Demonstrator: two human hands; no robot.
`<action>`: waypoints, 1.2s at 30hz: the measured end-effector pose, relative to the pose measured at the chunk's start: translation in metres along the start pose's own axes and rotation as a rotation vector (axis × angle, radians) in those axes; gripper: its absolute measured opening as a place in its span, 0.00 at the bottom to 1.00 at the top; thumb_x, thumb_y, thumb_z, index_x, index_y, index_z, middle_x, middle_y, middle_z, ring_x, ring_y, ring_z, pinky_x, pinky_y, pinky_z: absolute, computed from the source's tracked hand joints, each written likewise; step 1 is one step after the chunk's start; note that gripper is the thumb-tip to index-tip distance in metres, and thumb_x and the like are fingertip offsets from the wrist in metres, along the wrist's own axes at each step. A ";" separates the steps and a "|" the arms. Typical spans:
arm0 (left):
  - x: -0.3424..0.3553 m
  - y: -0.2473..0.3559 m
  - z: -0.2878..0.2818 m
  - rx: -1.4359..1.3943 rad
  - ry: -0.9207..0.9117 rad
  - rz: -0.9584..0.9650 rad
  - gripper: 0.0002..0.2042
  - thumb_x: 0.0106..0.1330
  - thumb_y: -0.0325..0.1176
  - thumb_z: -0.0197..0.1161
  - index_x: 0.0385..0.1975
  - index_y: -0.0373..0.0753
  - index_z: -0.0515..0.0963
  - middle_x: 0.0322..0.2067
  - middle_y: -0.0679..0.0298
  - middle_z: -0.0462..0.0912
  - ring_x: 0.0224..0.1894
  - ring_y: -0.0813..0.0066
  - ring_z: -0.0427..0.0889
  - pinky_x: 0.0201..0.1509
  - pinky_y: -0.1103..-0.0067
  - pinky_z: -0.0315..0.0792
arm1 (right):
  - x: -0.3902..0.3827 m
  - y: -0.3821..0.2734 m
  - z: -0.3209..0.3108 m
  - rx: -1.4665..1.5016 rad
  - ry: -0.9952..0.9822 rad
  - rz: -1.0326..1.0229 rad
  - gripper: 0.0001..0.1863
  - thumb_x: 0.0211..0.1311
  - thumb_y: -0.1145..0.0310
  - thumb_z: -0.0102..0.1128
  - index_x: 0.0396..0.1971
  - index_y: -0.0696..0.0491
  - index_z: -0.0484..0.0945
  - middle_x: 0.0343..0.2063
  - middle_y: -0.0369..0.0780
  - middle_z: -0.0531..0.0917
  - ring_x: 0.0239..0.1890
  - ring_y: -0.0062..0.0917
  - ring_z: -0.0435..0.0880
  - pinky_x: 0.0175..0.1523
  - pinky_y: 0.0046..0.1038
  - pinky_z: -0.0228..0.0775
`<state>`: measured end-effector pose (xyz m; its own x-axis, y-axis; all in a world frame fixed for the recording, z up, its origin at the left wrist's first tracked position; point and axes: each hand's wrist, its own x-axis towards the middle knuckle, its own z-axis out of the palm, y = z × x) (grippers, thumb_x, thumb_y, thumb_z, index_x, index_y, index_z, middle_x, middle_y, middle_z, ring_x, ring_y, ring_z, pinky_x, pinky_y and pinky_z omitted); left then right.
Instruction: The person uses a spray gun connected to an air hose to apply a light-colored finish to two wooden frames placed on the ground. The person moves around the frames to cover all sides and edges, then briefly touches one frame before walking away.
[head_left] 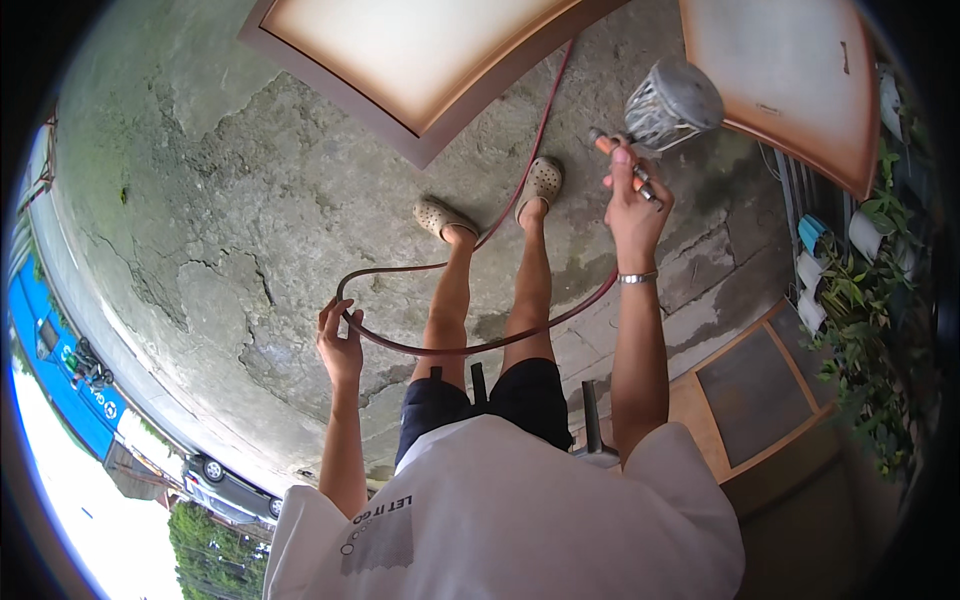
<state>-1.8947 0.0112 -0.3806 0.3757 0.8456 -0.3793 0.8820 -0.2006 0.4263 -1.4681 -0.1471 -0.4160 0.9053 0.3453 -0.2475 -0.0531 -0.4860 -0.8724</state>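
Observation:
My right hand (636,220), with a metal watch at its wrist, is closed around a paint spray gun (603,144) with orange parts. A round, paint-streaked metal cup (676,104) is on the gun, beyond my fingers. From below that hand a dark red hose (440,351) curves across in front of my legs to my left hand (340,348). There the fingers are bent around the hose, holding its loop out to the left. Past my hands lies a pale panel (400,50) with brown shaded edges. Another such panel (785,70) stands at the far right.
The hose runs on between my clog-shod feet (540,185) over cracked concrete (200,210). A wood-framed dark panel (755,395) is at the lower right. Leafy plants (880,400) and white pots (868,235) line the right side. A parked car (225,490) is far left.

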 end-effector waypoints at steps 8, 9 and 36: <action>-0.005 0.007 0.016 0.010 -0.001 -0.036 0.13 0.60 0.32 0.74 0.45 0.42 0.84 0.48 0.54 0.83 0.52 0.52 0.82 0.54 0.64 0.75 | 0.121 -0.037 -0.044 0.038 0.418 -0.063 0.25 0.71 0.49 0.61 0.37 0.60 0.86 0.21 0.38 0.82 0.09 0.18 0.70 0.12 0.21 0.60; -0.005 0.009 0.017 0.005 -0.003 -0.045 0.13 0.60 0.32 0.74 0.45 0.42 0.84 0.48 0.54 0.83 0.52 0.52 0.82 0.54 0.64 0.75 | 0.121 -0.040 -0.045 0.018 0.426 -0.056 0.25 0.71 0.49 0.61 0.37 0.61 0.86 0.21 0.38 0.82 0.09 0.18 0.70 0.12 0.21 0.60; -0.013 -0.056 -0.010 -0.097 -0.001 -0.025 0.15 0.59 0.26 0.72 0.47 0.44 0.84 0.53 0.55 0.82 0.53 0.52 0.82 0.55 0.65 0.76 | -0.081 -0.041 0.039 -0.148 -0.053 -0.127 0.12 0.71 0.64 0.64 0.42 0.58 0.87 0.28 0.37 0.87 0.26 0.15 0.79 0.33 0.23 0.72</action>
<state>-1.9522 0.0163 -0.3915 0.3545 0.8492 -0.3915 0.8592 -0.1307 0.4946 -1.5559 -0.1242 -0.3764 0.8770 0.4512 -0.1651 0.1259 -0.5475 -0.8273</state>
